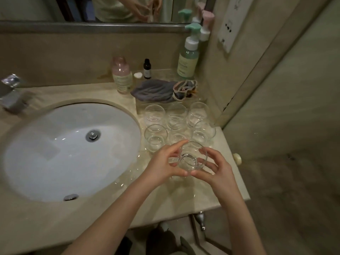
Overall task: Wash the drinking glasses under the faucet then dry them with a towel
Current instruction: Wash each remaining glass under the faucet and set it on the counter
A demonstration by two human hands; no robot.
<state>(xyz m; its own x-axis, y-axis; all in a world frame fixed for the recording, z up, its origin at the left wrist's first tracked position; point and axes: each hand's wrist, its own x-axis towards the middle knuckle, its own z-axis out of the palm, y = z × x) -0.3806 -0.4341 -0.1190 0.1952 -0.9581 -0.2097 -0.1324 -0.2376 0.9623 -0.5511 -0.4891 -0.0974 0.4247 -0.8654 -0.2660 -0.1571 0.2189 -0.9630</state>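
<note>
Clear glossy glass (191, 159), glazed basin (46, 144)

Both my bare forearms reach forward and converge. My left hand (161, 162) and my right hand (217, 168) face each other, fingers curled, cupping a clear round drinking glass (191, 159) between them; thumb tips nearly meet on its near side.

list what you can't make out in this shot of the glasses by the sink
- Faucet, head view: blurred, and cut off by the left edge, so its spout and any running water are unreadable.
- Held glass: whether wet or dry; clear glass in dim light.
- Bottle labels: too small to read.
- Cloth: bunched up, so I cannot tell if it is the towel.
</note>
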